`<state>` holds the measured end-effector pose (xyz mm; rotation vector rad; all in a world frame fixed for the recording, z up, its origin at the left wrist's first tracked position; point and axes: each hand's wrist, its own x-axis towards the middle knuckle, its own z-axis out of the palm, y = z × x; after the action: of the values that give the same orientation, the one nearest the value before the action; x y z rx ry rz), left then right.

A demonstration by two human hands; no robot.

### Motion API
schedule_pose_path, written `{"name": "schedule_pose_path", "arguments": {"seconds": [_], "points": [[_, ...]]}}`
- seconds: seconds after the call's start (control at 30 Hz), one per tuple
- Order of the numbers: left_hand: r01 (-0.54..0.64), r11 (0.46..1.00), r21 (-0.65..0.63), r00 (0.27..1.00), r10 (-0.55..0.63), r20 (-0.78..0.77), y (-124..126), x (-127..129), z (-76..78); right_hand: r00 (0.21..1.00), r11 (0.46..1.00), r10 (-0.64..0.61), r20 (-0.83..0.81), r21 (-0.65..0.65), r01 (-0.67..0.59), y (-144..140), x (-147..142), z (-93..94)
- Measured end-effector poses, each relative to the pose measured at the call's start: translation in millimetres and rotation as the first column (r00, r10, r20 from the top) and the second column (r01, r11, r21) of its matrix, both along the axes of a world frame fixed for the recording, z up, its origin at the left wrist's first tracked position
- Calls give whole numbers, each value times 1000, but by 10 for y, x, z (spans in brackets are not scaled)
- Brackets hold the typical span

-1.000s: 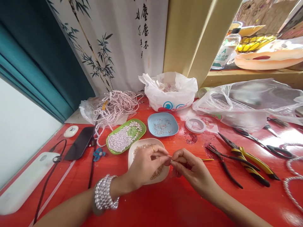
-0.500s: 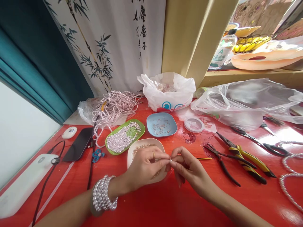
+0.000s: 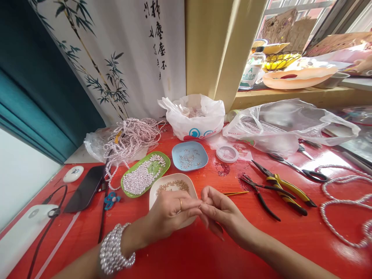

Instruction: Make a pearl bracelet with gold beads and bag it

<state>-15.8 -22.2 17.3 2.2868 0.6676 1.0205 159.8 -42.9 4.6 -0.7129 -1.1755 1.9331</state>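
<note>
My left hand [image 3: 170, 214], with a ring and a pearl bracelet [image 3: 112, 254] on the wrist, meets my right hand [image 3: 219, 215] fingertip to fingertip above the red table [image 3: 203, 255]. Both pinch something tiny between them; it is too small to name. Under my left hand lies a white dish [image 3: 162, 190] of small gold beads. Beyond it sit a green leaf dish [image 3: 161, 157] filled with pearls and a blue dish [image 3: 202, 153] of small metal parts.
Right of my hands lie red-handled pliers [image 3: 260, 192], yellow-handled pliers [image 3: 283, 188], scissors [image 3: 303, 172] and pearl strings [image 3: 337, 205]. A spool [image 3: 227, 154], plastic bags [image 3: 194, 116] and a pearl heap [image 3: 130, 135] stand behind. A phone [image 3: 85, 190] and cable [image 3: 101, 221] lie left.
The view has swung right and slightly up, so everything sits further left in frame. My hands stayed joined at the fingertips and drew a little closer to me.
</note>
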Motion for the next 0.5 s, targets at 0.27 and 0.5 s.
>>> {"name": "schedule_pose_path", "arguments": {"seconds": [0.27,0.5], "points": [[113,988,107,994,-112,-17,-96,34,-1,994,974,-10,-110,-226,-15,-219,41,91],[70,954,291,996,-52,-71,-231,128,-72,989,923,-130,-73,-373,94,-421,46,48]]}}
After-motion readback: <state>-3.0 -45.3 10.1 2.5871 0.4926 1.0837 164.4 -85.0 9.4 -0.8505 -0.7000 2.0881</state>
